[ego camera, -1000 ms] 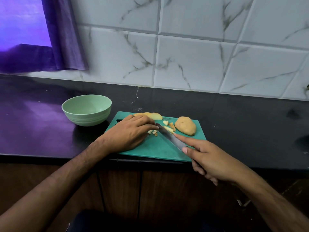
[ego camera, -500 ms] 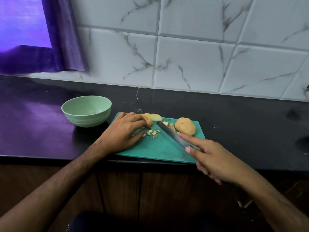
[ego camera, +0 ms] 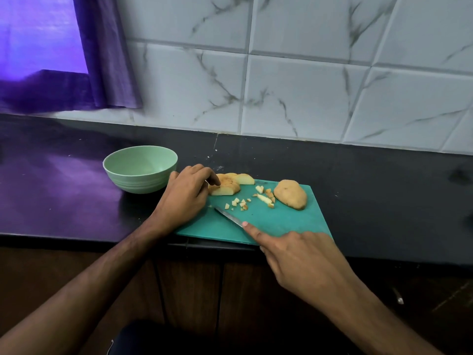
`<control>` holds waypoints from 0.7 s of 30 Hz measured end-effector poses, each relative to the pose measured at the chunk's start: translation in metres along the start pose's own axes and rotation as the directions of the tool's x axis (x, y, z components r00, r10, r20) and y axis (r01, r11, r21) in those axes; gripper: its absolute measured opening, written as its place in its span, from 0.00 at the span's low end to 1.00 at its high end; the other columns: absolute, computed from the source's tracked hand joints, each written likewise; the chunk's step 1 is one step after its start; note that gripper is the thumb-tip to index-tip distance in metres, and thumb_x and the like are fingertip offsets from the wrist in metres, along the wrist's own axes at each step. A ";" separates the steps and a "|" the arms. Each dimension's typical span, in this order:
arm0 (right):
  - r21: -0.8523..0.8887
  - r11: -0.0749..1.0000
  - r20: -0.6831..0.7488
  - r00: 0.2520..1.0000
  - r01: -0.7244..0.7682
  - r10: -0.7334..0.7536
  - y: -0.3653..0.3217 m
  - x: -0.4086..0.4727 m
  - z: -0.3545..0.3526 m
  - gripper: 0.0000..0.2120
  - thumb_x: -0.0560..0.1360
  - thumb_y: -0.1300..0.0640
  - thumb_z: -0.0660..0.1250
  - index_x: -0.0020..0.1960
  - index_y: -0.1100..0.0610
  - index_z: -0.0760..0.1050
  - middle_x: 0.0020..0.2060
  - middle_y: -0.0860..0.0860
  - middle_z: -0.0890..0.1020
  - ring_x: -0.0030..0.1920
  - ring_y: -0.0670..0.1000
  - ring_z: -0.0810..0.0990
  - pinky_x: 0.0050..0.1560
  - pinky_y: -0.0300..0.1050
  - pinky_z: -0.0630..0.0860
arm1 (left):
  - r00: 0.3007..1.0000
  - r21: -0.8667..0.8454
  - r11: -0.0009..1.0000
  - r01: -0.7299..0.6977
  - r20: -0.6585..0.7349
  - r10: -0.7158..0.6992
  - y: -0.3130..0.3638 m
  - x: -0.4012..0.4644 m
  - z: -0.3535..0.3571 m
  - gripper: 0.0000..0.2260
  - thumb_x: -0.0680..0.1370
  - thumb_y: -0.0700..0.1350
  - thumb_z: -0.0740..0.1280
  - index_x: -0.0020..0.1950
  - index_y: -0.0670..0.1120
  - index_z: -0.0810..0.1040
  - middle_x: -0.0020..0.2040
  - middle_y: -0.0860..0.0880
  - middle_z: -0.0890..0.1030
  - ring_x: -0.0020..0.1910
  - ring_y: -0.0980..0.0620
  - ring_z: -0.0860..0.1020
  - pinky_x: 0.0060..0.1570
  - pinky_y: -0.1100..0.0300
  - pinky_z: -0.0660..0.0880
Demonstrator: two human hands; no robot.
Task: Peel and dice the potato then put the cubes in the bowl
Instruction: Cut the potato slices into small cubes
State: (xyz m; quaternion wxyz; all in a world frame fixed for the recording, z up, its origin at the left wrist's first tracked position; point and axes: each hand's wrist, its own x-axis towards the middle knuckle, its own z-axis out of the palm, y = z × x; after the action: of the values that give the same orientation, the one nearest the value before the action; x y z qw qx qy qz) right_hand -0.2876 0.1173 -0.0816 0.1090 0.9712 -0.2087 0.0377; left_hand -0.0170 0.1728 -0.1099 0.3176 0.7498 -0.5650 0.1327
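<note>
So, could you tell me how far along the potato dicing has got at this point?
Done: a few small cubes lie on the green cutting board.

In hand: the left hand holds a potato slice, and the right hand holds the knife with its blade low over the board.

Left: a potato half is uncut, and the bowl looks empty, so no cubes are in it yet.

Left hand (ego camera: 184,196) grips a potato chunk (ego camera: 225,187) on the green cutting board (ego camera: 281,219) (bowl (ego camera: 140,169) just left of it). Right hand (ego camera: 294,260) holds the knife (ego camera: 229,216), blade flat on the board near small cubes (ego camera: 239,203).
</note>
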 end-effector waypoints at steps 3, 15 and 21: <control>-0.022 0.998 -0.012 0.999 -0.052 0.051 0.008 -0.001 0.003 0.27 0.86 0.44 0.47 0.79 0.34 0.36 0.34 0.48 0.69 0.35 0.48 0.73 0.40 0.47 0.77 | 1.000 0.015 1.000 0.021 -0.001 -0.021 -0.001 0.000 0.001 0.14 0.78 0.37 0.61 0.52 0.55 0.78 0.49 0.61 0.73 0.53 0.56 0.72 0.48 0.52 0.60; 0.472 0.835 0.140 0.959 -0.284 0.247 0.067 0.007 -0.001 0.21 0.85 0.45 0.55 0.74 0.26 0.59 0.28 0.45 0.74 0.29 0.45 0.78 0.34 0.43 0.74 | 0.997 0.087 0.994 -0.070 0.045 0.067 -0.001 -0.002 0.004 0.09 0.80 0.48 0.67 0.59 0.57 0.79 0.54 0.58 0.75 0.56 0.53 0.74 0.50 0.53 0.63; 0.888 0.223 0.361 0.910 -0.402 0.204 0.083 0.001 -0.014 0.18 0.86 0.51 0.59 0.70 0.33 0.73 0.26 0.52 0.70 0.18 0.47 0.62 0.20 0.36 0.61 | 0.995 0.130 0.988 -0.088 0.046 0.083 -0.001 -0.003 0.005 0.13 0.79 0.48 0.68 0.64 0.56 0.80 0.56 0.55 0.75 0.57 0.50 0.75 0.51 0.52 0.65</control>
State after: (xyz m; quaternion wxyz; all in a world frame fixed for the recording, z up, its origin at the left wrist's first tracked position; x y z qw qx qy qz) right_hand -0.3215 0.0460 -0.0511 -0.5148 0.7822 -0.3384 0.0925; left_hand -0.0182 0.1717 -0.1156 0.2496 0.7468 -0.5930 0.1681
